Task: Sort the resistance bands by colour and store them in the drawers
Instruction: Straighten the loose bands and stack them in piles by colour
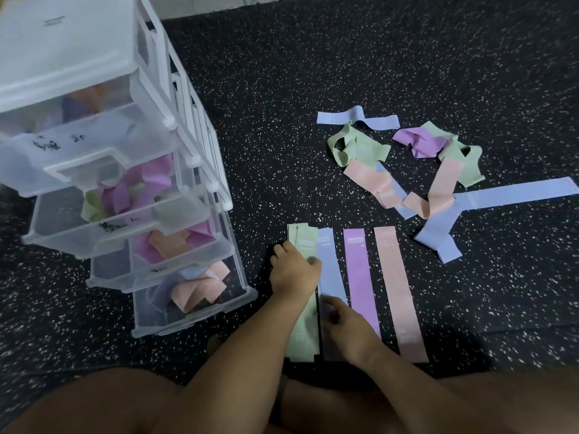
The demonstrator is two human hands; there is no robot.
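A: What is the biggest thing here?

B: The black speckled floor (313,73); next comes the white drawer tower (94,136) on the left, with its see-through drawers pulled out like steps; mixed-colour bands lie inside them.

A: And the bands on the floor?

B: A messy pile of bands (423,170) sits at the far right, blue, green, pink and purple all tangled; nearer, four flat bands lie side by side: green band (302,336), blue band (330,270), purple band (360,277), pink band (399,292).

A: What are the hands doing?

B: The left hand (293,270) is curled and presses down on the green band; the right hand (349,327) rests on the blue band, fingers bent; I cannot tell if it grips.
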